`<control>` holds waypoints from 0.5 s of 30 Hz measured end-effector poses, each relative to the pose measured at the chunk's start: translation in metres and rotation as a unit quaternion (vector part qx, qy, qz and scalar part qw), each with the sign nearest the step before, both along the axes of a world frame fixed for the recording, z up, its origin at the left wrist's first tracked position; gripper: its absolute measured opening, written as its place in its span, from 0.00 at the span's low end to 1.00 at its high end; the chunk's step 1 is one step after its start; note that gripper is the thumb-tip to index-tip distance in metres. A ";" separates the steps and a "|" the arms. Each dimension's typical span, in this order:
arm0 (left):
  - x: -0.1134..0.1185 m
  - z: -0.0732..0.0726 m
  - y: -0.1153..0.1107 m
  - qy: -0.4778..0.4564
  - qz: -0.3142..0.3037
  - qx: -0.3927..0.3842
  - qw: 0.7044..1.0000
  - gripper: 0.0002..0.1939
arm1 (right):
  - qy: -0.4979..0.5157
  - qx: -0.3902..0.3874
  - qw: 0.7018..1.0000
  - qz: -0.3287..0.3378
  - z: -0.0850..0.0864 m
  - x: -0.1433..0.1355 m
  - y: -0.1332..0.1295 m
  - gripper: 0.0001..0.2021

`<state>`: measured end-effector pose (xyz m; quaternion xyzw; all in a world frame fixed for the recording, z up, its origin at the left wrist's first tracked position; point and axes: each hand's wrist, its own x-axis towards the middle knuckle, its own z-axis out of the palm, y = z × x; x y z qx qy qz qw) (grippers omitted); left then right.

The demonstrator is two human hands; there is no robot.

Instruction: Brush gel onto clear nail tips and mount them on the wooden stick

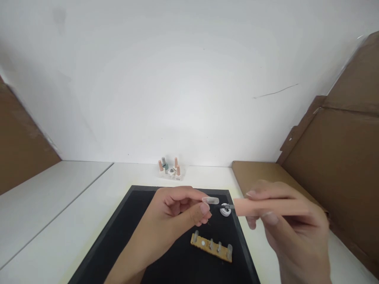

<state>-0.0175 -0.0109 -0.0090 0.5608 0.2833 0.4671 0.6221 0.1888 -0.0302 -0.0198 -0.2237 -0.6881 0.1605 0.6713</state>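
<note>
My left hand (180, 215) is closed in a pinch on a clear, pale nail tip (211, 200), which points to the right above a black mat (127, 221). My right hand (287, 221) grips a peach polish brush (251, 207) by its long handle. The dark bristle end points left, close to the underside of the nail tip; whether they touch I cannot tell. Below, a yellowish strip (207, 246) lies on the mat with several clear nail tips standing on it. A small round white item (225, 210) sits behind the brush end.
At the back of the white table (130, 173), a clear holder (170, 175) carries several small bottles with peach and grey-green caps. Brown cardboard lies at the back right (254, 173), with cardboard walls at both sides and a white wall behind.
</note>
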 end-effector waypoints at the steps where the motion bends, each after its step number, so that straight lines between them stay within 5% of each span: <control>1: 0.000 0.000 -0.001 0.010 -0.001 0.003 1.000 0.04 | 0.002 -0.006 1.000 -0.005 0.000 -0.001 0.000 0.08; 15: -0.002 0.001 -0.005 0.062 0.017 0.040 0.997 0.06 | -0.016 -0.010 0.994 -0.105 0.002 -0.003 -0.007 0.07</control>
